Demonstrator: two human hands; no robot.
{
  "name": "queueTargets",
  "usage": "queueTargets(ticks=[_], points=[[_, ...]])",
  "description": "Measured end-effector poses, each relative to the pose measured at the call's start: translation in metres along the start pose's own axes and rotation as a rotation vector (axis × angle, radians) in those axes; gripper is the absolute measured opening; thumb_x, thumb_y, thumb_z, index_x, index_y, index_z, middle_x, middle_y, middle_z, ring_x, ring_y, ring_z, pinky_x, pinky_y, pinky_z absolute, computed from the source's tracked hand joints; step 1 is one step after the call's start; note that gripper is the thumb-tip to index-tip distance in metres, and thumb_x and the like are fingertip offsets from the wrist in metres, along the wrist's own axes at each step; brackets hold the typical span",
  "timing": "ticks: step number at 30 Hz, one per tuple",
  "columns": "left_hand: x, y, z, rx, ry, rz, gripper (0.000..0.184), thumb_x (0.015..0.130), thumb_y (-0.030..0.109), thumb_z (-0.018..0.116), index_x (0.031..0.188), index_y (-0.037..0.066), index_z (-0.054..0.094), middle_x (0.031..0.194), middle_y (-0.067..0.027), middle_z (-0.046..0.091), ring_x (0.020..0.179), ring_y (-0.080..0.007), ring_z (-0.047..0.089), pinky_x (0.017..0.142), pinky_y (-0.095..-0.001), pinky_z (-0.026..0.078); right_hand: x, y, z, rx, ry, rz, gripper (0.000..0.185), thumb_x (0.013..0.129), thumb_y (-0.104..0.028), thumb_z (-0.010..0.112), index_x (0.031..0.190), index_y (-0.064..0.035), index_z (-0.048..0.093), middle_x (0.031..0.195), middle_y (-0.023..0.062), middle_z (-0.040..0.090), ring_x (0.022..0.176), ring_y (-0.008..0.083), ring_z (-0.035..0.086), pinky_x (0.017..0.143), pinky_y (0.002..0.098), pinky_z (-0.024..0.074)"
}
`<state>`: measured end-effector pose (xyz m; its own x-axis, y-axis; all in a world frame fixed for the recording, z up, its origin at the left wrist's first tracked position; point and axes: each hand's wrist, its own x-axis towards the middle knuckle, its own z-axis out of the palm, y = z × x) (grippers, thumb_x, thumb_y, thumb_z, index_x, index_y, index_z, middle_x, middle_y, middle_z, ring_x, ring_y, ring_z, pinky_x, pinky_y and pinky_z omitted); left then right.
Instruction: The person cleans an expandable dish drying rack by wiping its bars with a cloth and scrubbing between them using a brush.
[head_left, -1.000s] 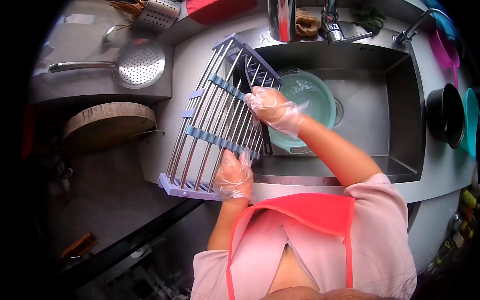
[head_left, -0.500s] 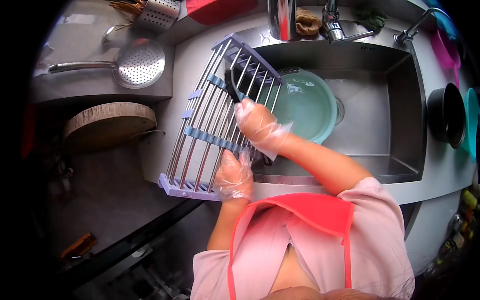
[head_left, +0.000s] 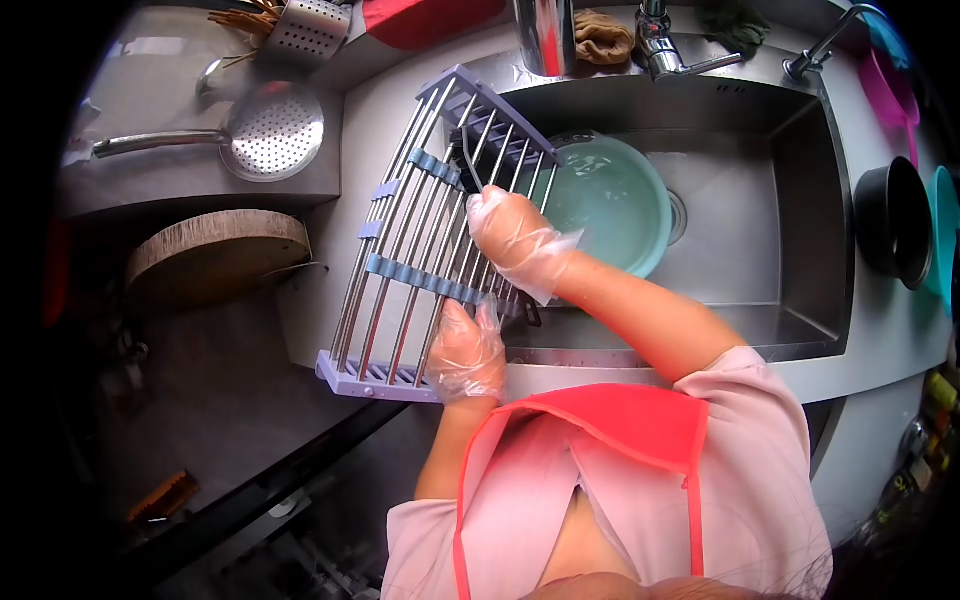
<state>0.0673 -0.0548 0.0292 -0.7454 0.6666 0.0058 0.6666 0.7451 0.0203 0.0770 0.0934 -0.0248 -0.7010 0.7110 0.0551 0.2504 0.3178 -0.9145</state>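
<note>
Right hand [head_left: 515,235] is curled round a black brush-like tool [head_left: 471,165] at the bars, left hand [head_left: 465,350] clamps the rack [head_left: 425,281] at 5 o'clock, rack's at the sink's [head_left: 725,215] 9 o'clock, can't tell what's done or left tbh.

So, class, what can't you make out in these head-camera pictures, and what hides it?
Head view, hidden: left side of the basin, behind the rack.
Head view, hidden: part of the dark tool, inside the right hand.
Head view, cut off: the red object, by the top edge.
Head view, too blurred: clutter at lower right.
</note>
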Motion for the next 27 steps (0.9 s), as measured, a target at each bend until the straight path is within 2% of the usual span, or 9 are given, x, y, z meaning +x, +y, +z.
queueTargets(ticks=[1,4,7,12,16,18,20,22,27], points=[[0.0,0.0,0.0,-0.002,0.003,0.003,0.029,0.08,0.029,0.06,0.092,0.005,0.049,0.075,-0.0214,0.059,0.068,-0.0426,0.058,0.059,-0.051,0.045,-0.004,-0.001,0.0,-0.13,-0.013,-0.135,0.025,0.089,-0.019,0.039,0.084,0.0005,0.053,0.072,0.0234,0.06,0.07,0.0404,0.06,0.065,0.045,0.0485],[0.001,-0.003,0.003,0.01,-0.005,0.021,0.029,0.08,0.028,0.06,0.092,0.004,0.049,0.075,-0.0211,0.059,0.069,-0.0425,0.058,0.059,-0.0508,0.045,-0.028,-0.031,-0.005,0.032,-0.052,0.239,0.024,0.089,-0.019,0.039,0.085,0.0007,0.053,0.072,0.0235,0.06,0.07,0.0402,0.06,0.065,0.0453,0.0485],[-0.001,-0.004,0.004,0.011,0.014,0.038,0.028,0.08,0.028,0.06,0.091,0.004,0.049,0.075,-0.0209,0.059,0.068,-0.0424,0.058,0.059,-0.0506,0.045,-0.005,-0.013,-0.01,0.116,0.02,0.121,0.029,0.092,-0.024,0.036,0.084,-0.0006,0.051,0.077,0.0264,0.059,0.075,0.0447,0.057,0.07,0.0479,0.0455],[0.001,-0.007,0.008,-0.003,0.073,0.064,0.028,0.08,0.027,0.06,0.091,0.004,0.049,0.075,-0.0212,0.059,0.068,-0.0425,0.058,0.059,-0.0505,0.045,-0.026,-0.025,-0.002,0.017,-0.118,0.26,0.03,0.092,-0.024,0.036,0.086,0.0007,0.052,0.076,0.0268,0.059,0.075,0.044,0.057,0.07,0.0476,0.0466],[0.0,-0.002,0.001,0.015,-0.004,0.006,0.028,0.08,0.027,0.06,0.092,0.004,0.049,0.076,-0.0216,0.059,0.069,-0.0429,0.058,0.06,-0.0505,0.044,-0.008,-0.019,-0.011,0.138,0.003,0.176,0.028,0.091,-0.024,0.036,0.084,-0.0008,0.051,0.075,0.0257,0.059,0.073,0.0429,0.058,0.069,0.0481,0.0466],[0.0,0.0,0.0,-0.011,-0.007,-0.011,0.029,0.08,0.028,0.059,0.092,0.004,0.049,0.077,-0.0218,0.059,0.07,-0.0431,0.057,0.06,-0.0508,0.044,-0.027,-0.033,-0.006,0.008,-0.157,0.247,0.028,0.092,-0.023,0.037,0.086,-0.0001,0.052,0.075,0.0258,0.059,0.074,0.0414,0.059,0.068,0.0471,0.047],[0.002,0.003,-0.005,-0.013,-0.046,-0.034,0.029,0.08,0.028,0.059,0.093,0.004,0.049,0.077,-0.0219,0.059,0.07,-0.0431,0.057,0.06,-0.051,0.044,-0.021,-0.026,-0.001,-0.01,-0.17,0.214,0.028,0.092,-0.022,0.036,0.086,0.0009,0.052,0.074,0.0255,0.058,0.074,0.0414,0.058,0.068,0.047,0.0472],[0.0,0.002,-0.005,-0.008,-0.085,-0.057,0.028,0.08,0.027,0.059,0.093,0.004,0.049,0.077,-0.022,0.059,0.07,-0.0431,0.057,0.06,-0.0512,0.044,0.003,-0.015,-0.006,0.021,-0.012,0.054,0.028,0.092,-0.021,0.035,0.084,0.0013,0.052,0.073,0.0246,0.058,0.072,0.042,0.058,0.069,0.0476,0.0467],[0.002,0.002,-0.004,-0.031,-0.061,-0.042,0.029,0.081,0.028,0.06,0.093,0.005,0.049,0.078,-0.0228,0.059,0.072,-0.0439,0.057,0.061,-0.0526,0.043,-0.025,-0.039,-0.012,-0.001,-0.182,0.193,0.028,0.091,-0.023,0.037,0.085,-0.0005,0.053,0.077,0.0253,0.06,0.074,0.0417,0.059,0.071,0.0472,0.0469]])
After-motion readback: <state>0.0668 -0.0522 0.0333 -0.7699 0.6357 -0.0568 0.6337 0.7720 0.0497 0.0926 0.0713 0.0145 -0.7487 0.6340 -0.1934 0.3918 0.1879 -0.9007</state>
